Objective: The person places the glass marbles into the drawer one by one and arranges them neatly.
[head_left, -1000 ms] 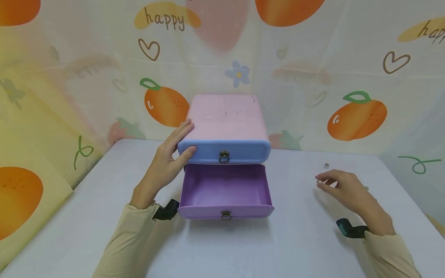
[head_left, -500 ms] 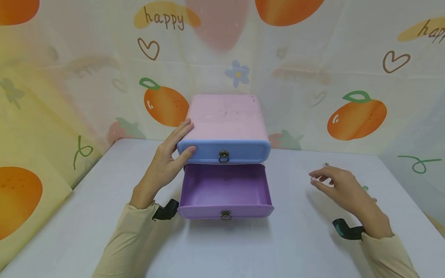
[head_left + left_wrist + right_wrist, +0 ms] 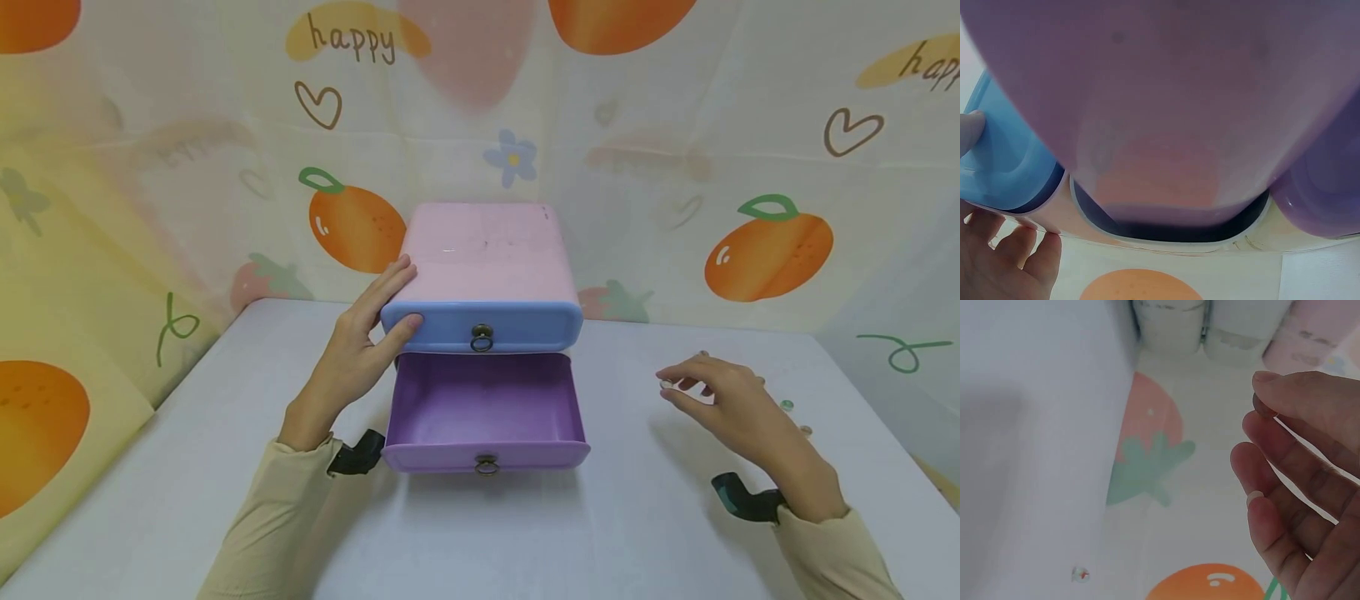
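A small chest of drawers (image 3: 487,250) with a pink top stands at the table's middle. My left hand (image 3: 341,358) rests on its left front corner, thumb on the blue top drawer (image 3: 442,327) and fingers laid along the side. Below, a purple drawer (image 3: 435,457) is pulled out, with nothing visible inside. To the right, above the table, my right hand (image 3: 738,408) pinches a small marble (image 3: 1264,407) between thumb and index finger; the fingertips partly hide it. The left wrist view shows the pulled-out drawer's underside and the thumb on the blue front.
Several more marbles lie around and behind the right hand, among them a green one (image 3: 786,406) and a brownish one (image 3: 806,430). Another purple drawer (image 3: 1329,181), pushed in, sits under the pulled-out one. A patterned cloth (image 3: 637,125) hangs close behind the chest.
My right hand has moved a little left toward the chest with the marble, uncovering marbles behind it. My left hand and the drawers have stayed put.
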A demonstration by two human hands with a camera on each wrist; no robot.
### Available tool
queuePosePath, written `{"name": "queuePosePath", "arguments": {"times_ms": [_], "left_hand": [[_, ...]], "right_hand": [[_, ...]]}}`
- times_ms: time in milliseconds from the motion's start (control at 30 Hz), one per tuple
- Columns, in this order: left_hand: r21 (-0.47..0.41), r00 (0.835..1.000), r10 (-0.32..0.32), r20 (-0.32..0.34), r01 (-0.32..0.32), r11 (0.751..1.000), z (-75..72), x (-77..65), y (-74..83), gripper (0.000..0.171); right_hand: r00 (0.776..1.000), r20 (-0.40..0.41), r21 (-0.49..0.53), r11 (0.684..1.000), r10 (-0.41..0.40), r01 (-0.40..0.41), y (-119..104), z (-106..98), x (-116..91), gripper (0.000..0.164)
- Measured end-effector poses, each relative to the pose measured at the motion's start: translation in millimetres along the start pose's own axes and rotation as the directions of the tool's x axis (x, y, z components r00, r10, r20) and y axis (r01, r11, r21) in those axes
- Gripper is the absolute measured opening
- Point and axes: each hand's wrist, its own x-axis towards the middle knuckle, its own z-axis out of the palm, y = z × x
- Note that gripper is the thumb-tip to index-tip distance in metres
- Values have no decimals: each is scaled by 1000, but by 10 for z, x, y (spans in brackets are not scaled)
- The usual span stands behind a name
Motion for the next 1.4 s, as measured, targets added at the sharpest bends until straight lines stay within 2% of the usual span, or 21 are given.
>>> {"name": "queuePosePath", "arguments": {"times_ms": [533, 833, 933, 1100, 1267, 1400], "left_hand": [[6, 1000, 11, -5, -11, 1000, 5, -3, -4, 59], [10, 1000, 7, -6, -7, 1000, 6, 1, 0, 59], [8, 1000, 6, -7, -6, 1000, 6, -1, 1, 59], [4, 1000, 6, -8, -6, 1000, 10, -3, -4, 59], [-1, 1000, 13, -7, -13, 1000, 13, -5, -5, 59], [1, 1000, 14, -9, -14, 1000, 8, -4, -4, 59]], "right_hand": [[996, -49, -4, 997, -79, 79, -192, -45, 30, 30], [975, -139, 17, 984, -173, 177, -236, -41, 57, 37], [968, -166, 35, 980, -188, 197, -257, -41, 62, 35], [949, -221, 84, 965, -225, 248, -297, -20, 71, 18], [933, -260, 108, 953, -249, 284, -336, -1, 84, 48], [925, -283, 102, 951, -254, 292, -368, -4, 95, 51]]}}
